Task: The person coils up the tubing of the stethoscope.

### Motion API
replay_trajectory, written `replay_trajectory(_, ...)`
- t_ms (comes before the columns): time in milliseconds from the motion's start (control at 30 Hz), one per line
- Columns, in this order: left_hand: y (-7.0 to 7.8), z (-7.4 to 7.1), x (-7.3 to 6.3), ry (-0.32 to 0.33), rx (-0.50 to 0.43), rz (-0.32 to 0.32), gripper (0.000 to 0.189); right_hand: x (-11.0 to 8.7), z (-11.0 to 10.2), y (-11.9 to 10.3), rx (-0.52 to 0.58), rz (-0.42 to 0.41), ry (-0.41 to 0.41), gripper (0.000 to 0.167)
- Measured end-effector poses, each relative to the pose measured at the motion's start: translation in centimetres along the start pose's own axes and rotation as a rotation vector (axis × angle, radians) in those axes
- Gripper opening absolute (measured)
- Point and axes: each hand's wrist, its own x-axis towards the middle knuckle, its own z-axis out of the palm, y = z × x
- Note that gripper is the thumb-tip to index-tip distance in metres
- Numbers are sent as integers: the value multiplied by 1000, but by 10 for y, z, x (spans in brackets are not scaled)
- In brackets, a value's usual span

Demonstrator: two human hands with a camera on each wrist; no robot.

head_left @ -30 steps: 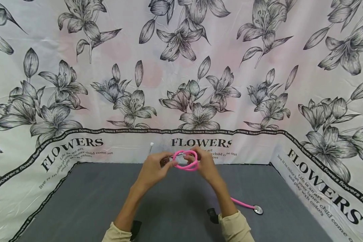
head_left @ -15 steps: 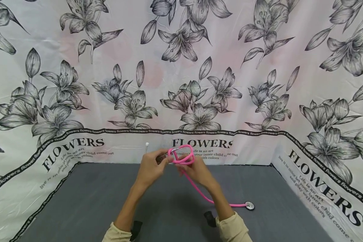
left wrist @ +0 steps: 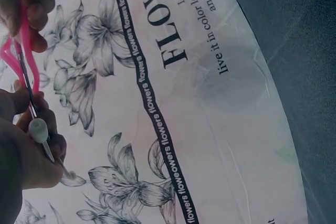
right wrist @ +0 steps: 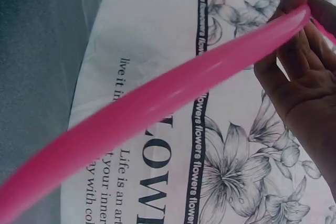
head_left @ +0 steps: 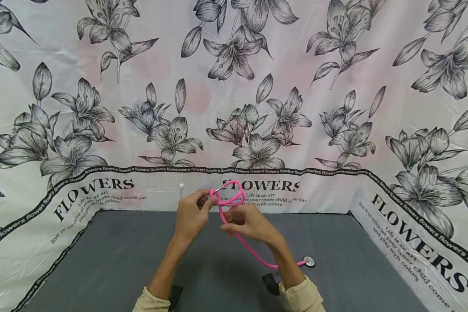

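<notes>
A pink stethoscope is held up above the table, its tubing looped near the hands. My left hand grips its metal ear tubes close to where the tubing joins. One white ear tip sticks up beyond that hand, and in the left wrist view an ear tip shows beside the fingers. Below the loop, my right hand pinches the tubing between thumb and fingers. In the right wrist view the pink tube runs into that hand. The round chest piece lies at the tubing's far end.
The dark grey table is bounded by a white flower-printed cloth at the back and sides. Black straps sit below both wrists, near the beige sleeves.
My right hand has moved down from the loop onto the hanging tubing. The loop and left hand have shifted slightly left, and the chest piece has slid left over the table.
</notes>
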Motion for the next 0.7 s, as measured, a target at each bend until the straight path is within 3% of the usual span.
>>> replay_trajectory(100, 0, 2, -1, 20, 45, 1, 20, -2, 0, -5, 6, -7, -32, 13)
replay_trajectory(200, 1, 4, -2, 47, 104, 35, 20, -4, -1, -13, -69, -24, -33, 11)
replay_trajectory(367, -4, 7, -2, 108, 248, 176, 21, -6, 0, -29, -258, -63, 2, 15)
replay_trajectory(500, -5, 9, -3, 123, 358, 295, 22, -9, 2, -40, -460, -98, 86, 13)
replay_trajectory(700, -4, 10, -4, 91, 456, 405, 26, -10, 4, -46, -759, -159, 263, 6)
